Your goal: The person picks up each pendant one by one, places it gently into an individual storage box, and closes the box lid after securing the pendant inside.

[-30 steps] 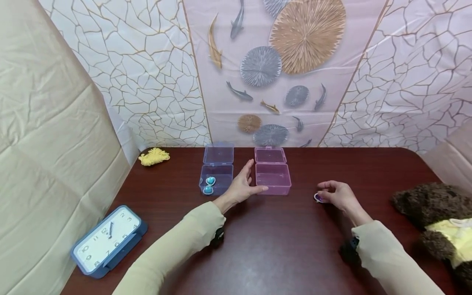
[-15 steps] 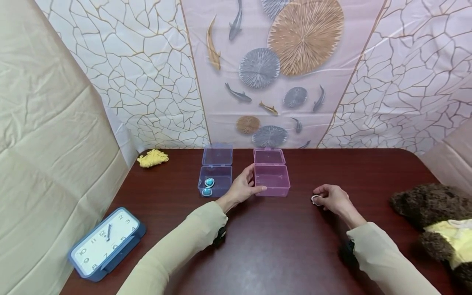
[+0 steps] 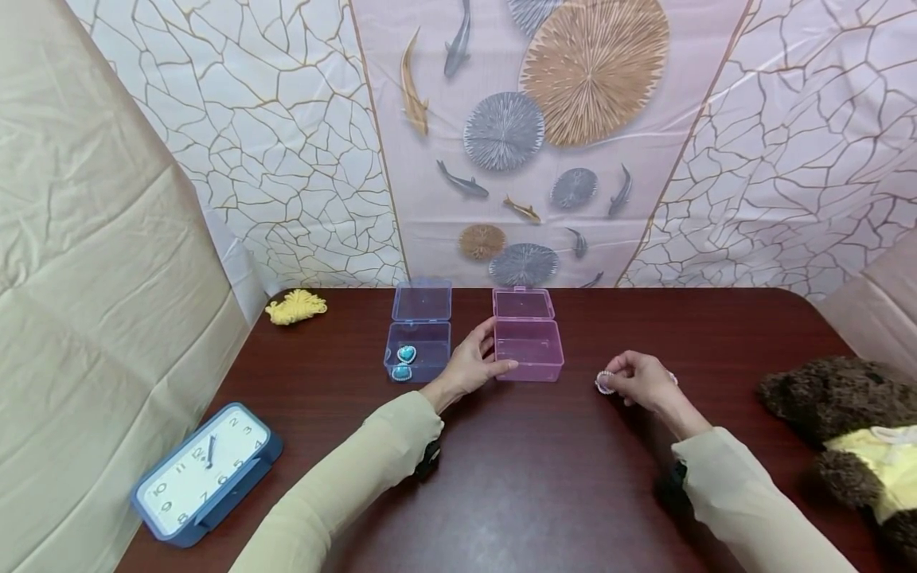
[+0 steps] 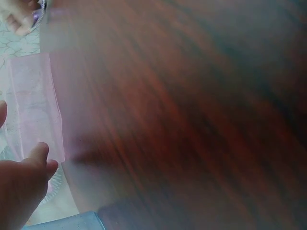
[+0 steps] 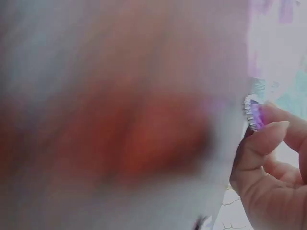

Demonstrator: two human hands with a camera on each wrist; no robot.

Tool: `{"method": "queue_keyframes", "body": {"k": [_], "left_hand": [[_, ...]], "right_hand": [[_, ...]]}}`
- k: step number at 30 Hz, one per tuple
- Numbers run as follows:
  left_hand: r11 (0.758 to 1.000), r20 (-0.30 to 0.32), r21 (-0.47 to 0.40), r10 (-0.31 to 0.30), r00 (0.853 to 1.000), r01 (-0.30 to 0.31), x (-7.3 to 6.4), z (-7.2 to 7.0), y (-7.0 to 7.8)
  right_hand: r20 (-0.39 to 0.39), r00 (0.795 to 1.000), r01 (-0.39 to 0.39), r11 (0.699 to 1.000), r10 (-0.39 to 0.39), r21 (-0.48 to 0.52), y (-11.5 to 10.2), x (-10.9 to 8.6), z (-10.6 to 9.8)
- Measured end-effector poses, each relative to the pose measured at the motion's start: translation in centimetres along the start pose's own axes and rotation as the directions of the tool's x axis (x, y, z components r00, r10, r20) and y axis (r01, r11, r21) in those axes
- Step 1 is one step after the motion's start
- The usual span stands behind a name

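Note:
My left hand (image 3: 469,362) grips the left end of an open pink plastic box (image 3: 530,371), thumb at its front wall and fingers along its left side. In the left wrist view the thumb (image 4: 39,154) overlaps the box wall. To the right of the box, my right hand (image 3: 645,383) pinches a purple gem (image 3: 605,383) with a pearly, beaded rim, held just over the table. The right wrist view shows the gem (image 5: 255,114) edge-on between thumb and finger. Left of my left hand stands an open blue plastic box (image 3: 433,368) holding two turquoise gems (image 3: 406,354).
A bundle of yellow yarn (image 3: 297,306) lies at the back left of the dark wood table (image 3: 516,493). A blue clock (image 3: 208,471) lies at the left edge. On the right is a brown plush toy (image 3: 838,402) in yellow clothing. Patterned cloth (image 3: 301,159) hangs behind.
The right hand has lifted the purple gem a little and carried it left, toward the pink box. The left hand's fingers have closed in against the pink box's side.

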State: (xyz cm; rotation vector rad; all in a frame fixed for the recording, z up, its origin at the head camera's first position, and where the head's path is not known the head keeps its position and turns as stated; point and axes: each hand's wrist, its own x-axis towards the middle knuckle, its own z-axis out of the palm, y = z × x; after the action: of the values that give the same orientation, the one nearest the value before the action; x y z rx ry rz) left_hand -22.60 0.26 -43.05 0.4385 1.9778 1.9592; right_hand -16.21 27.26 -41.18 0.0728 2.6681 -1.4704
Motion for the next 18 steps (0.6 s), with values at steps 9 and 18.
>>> {"method": "queue_keyframes", "body": {"k": [9,18], "left_hand": [[0.999,-0.026,0.046,-0.018,0.999,0.02,-0.1,-0.2,0.2],[0.997,-0.024,0.071,-0.007,1.0,0.009,-0.2,0.1,0.2]], "right_hand": [[0.013,1.0,-0.003,0.92,-0.002,0.392,-5.2,2.4,1.0],[0.116,0.993,-0.002,0.944,-0.039,0.331,-8.4,5.3,4.9]]}}
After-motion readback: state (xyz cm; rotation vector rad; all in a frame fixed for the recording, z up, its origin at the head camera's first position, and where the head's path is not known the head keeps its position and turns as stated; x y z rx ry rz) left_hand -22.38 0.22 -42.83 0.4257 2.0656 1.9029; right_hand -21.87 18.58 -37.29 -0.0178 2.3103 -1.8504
